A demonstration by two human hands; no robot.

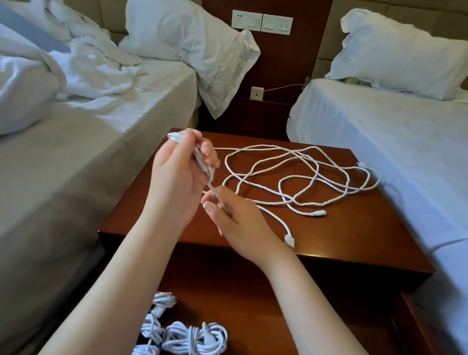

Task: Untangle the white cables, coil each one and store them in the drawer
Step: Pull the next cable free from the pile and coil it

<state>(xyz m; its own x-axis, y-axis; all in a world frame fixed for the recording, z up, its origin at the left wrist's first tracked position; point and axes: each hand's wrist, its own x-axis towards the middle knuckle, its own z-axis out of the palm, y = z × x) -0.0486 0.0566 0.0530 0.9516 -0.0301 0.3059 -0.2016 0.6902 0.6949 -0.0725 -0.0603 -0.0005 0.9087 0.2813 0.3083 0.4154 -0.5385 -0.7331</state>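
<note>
- Fingers (210, 153) of the left hand (178, 176), centre frame, curl round a small coil of white cable (176, 137).
- Right hand (243, 224), just below, pinches that cable's strand.
- Tangled cables (301, 180) lie on the table (367, 239), centre right.
- Coiled cables (193, 343) sit in the open drawer (282, 318), bottom centre.

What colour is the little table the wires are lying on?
The table is glossy reddish-brown wood; the head view shows it best.

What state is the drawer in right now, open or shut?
Open. The drawer is pulled out below the nightstand top, and its inside shows, with coiled white cables lying in it.
</note>
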